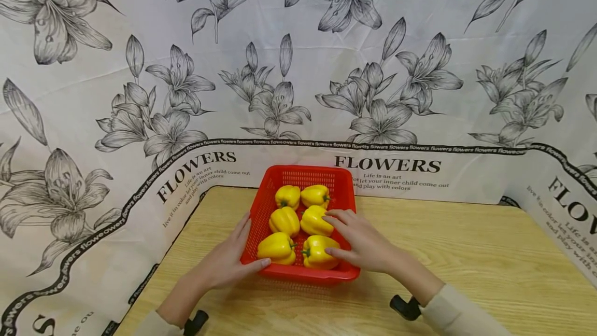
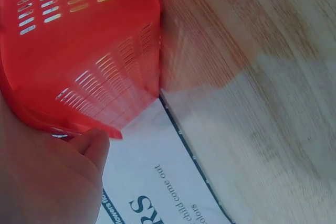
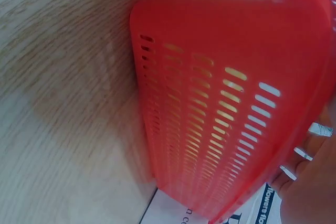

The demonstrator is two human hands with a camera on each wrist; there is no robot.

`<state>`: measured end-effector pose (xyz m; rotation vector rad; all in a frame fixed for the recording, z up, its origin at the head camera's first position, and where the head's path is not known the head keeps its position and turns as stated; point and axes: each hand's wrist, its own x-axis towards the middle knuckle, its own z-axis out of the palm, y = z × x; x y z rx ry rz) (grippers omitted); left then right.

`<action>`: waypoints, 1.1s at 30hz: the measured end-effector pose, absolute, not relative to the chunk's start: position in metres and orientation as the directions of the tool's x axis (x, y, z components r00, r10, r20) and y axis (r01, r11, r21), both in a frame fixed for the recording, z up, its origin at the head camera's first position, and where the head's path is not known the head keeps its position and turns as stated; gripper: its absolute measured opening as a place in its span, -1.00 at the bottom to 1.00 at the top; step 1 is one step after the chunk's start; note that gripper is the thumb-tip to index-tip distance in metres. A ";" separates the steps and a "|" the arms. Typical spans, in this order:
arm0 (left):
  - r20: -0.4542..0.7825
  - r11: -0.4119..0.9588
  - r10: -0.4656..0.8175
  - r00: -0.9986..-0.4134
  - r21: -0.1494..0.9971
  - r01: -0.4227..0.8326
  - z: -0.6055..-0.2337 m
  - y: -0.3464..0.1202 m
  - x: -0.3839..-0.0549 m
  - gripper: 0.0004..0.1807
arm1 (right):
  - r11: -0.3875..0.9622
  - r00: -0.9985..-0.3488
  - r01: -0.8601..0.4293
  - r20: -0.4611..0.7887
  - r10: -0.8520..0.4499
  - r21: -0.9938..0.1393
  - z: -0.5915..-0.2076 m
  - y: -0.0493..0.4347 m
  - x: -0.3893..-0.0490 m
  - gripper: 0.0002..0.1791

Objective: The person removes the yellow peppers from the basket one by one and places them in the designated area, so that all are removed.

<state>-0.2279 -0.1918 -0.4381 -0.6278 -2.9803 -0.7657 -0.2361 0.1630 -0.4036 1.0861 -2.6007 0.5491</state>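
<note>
A red plastic basket (image 1: 352, 191) with slotted walls stands on the wooden table, holding several yellow bell peppers (image 1: 284, 222) in two columns. My left hand (image 1: 228, 263) holds its left side, with the thumb over the near-left corner and the fingers along the outer wall. In the left wrist view, curled fingers (image 2: 97, 148) meet the rim. Over the right rim reaches my right hand (image 1: 366, 242), fingers spread. Its fingertips lie at the middle right pepper (image 1: 313, 221), its thumb at the near right pepper (image 1: 317, 253); whether they press on these is unclear.
A white cloth (image 1: 289, 118) with black flower drawings and lettering hangs behind and beside the wooden table (image 1: 466, 253). The basket's far end stands close to that cloth. Black straps or mounts (image 1: 404, 307) show at both wrists.
</note>
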 end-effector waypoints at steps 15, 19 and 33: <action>0.098 0.791 0.369 -0.924 0.489 0.368 -0.440 -0.190 -0.233 0.24 | 0.738 -0.788 -0.608 0.105 -0.607 -0.293 -0.410 0.136 -0.248 -0.21; 0.090 0.789 0.366 -0.926 0.497 0.360 -0.441 -0.191 -0.233 0.23 | 0.776 -0.801 -0.595 0.075 -0.594 -0.209 -0.412 0.128 -0.250 -0.27; 0.104 0.788 0.370 -0.923 0.492 0.371 -0.440 -0.192 -0.230 0.24 | 0.762 -0.802 -0.597 0.166 -0.574 -0.252 -0.417 0.127 -0.249 -0.25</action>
